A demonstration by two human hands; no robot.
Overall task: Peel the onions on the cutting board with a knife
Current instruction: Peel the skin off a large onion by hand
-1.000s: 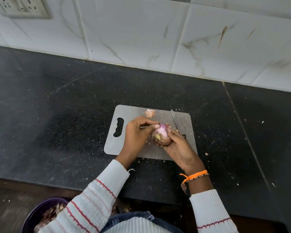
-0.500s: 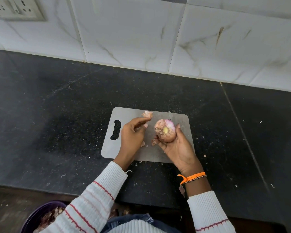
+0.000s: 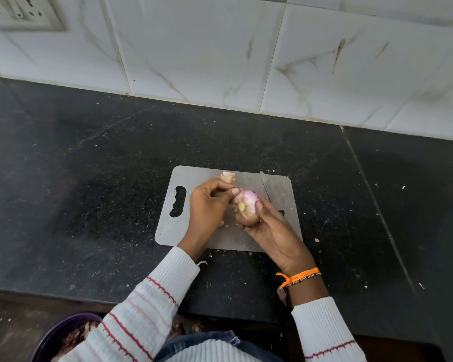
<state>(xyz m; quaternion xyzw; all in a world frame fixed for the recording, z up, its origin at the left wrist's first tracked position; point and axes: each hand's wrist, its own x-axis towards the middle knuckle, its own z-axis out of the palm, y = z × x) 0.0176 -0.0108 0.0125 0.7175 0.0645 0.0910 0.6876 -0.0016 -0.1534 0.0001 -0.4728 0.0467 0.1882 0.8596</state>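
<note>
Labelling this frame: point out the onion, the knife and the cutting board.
onion [image 3: 246, 205]: head view, on its pink upper side near the root end.
knife [image 3: 264, 182]: head view, on the exposed blade.
cutting board [image 3: 168, 226]: head view, on the bare left edge below the handle slot.

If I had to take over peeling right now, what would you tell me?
Right hand: holds the onion just above the cutting board, root end up.
Left hand: fingers pinch at the skin on the onion's top left side.
Knife: lies on the board behind the onion; neither hand holds it.
Done: pink flesh shows on top; one peel scrap lies at the board's far edge.
Left: brown skin on the lower part still has to come off.
</note>
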